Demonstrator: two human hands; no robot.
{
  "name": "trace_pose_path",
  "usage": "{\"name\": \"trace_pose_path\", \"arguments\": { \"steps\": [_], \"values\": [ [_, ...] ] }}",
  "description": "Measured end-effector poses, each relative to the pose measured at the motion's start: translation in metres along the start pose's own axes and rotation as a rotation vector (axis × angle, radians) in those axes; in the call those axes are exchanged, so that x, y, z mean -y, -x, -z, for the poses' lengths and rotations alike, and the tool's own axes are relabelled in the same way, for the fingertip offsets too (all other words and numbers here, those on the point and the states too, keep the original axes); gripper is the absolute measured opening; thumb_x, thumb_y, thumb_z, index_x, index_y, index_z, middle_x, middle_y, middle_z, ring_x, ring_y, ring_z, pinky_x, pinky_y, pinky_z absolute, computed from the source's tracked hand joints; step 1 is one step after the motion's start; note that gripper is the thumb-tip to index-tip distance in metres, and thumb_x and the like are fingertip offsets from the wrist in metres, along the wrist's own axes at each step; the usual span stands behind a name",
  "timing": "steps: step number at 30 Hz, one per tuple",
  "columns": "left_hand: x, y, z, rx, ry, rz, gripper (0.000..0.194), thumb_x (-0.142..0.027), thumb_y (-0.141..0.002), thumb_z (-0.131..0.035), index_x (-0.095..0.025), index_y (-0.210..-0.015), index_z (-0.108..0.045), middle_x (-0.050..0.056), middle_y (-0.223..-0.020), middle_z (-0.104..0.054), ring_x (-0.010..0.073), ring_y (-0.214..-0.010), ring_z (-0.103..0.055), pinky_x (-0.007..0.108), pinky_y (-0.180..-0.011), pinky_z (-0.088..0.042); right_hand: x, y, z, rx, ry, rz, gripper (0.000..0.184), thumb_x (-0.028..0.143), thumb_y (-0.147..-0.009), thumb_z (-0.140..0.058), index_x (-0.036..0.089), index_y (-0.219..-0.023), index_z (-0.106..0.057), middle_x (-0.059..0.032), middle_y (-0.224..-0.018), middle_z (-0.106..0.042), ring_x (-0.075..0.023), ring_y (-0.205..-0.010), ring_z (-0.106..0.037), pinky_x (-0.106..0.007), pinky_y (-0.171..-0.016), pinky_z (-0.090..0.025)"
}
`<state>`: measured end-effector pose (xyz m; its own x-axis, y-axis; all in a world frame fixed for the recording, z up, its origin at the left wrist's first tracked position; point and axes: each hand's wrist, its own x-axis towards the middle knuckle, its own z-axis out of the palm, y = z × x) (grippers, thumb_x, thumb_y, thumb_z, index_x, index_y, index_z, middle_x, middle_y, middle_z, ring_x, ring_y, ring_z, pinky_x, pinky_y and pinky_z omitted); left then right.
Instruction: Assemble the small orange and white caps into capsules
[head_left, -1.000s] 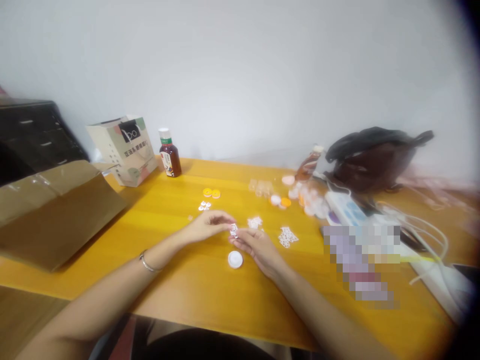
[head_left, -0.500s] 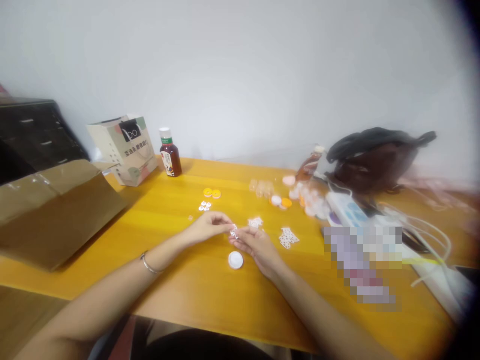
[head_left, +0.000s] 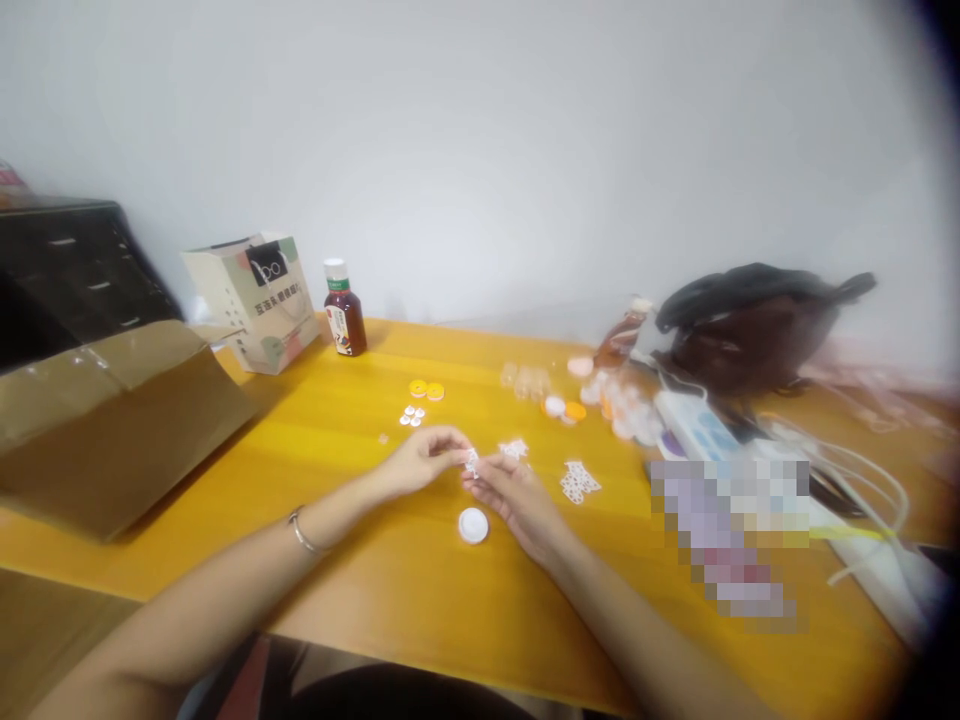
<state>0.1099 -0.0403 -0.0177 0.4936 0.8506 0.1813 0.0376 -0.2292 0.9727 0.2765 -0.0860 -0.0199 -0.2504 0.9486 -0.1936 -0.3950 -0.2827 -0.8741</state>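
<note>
Between my left hand (head_left: 427, 460) and my right hand (head_left: 514, 495) is a small white patterned piece (head_left: 471, 460), pinched in the fingertips of both. Its exact kind is too small to make out. Just below the hands a round white lid-like disc (head_left: 473, 525) lies on the table. Beyond my right hand rests a little pile of white pieces (head_left: 514, 449), and farther right a second pile of dotted white pieces (head_left: 580, 481). Past my left hand sit several small white discs (head_left: 411, 416) and two yellow rings (head_left: 427, 390).
A brown cardboard box (head_left: 127, 430) stands at left, with a paper bag (head_left: 262, 300) and a dark red bottle (head_left: 344, 310) behind. To the right are blurred orange and white caps (head_left: 622, 400), a power strip (head_left: 697, 425), cables and a black bag (head_left: 750, 320) on the yellow table (head_left: 390, 610).
The whole view has shifted slightly, so things appear a little lower and to the right. Both hands keep their pinch on the small white piece.
</note>
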Motion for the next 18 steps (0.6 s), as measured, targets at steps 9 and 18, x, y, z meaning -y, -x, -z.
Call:
{"name": "trace_pose_path", "arguments": {
  "steps": [9,18],
  "values": [
    [0.0019,-0.0015,0.0024,0.060,0.070,-0.026,0.022,-0.027,-0.075,-0.062,-0.013,-0.092,-0.063,0.007,-0.091,-0.065,0.0149,-0.082,-0.059,0.028,-0.080,-0.045,-0.0043,-0.0019,0.0022,-0.048,-0.076,0.038,0.024,0.024,-0.059,-0.075,0.018,-0.074,-0.058,0.0003,-0.071,-0.068,-0.0078,-0.066,-0.061,-0.019,-0.070,-0.046],
    [0.0020,0.0004,-0.0001,0.034,0.041,-0.039,0.025,-0.028,-0.076,-0.061,-0.014,-0.095,-0.064,0.008,-0.096,-0.066,0.0169,-0.088,-0.060,0.028,-0.083,-0.045,-0.0050,0.0000,-0.0002,-0.054,-0.066,-0.009,0.033,0.026,-0.055,-0.078,0.016,-0.082,-0.061,-0.0025,-0.076,-0.069,-0.0121,-0.074,-0.064,-0.027,-0.082,-0.046]
  ]
}}
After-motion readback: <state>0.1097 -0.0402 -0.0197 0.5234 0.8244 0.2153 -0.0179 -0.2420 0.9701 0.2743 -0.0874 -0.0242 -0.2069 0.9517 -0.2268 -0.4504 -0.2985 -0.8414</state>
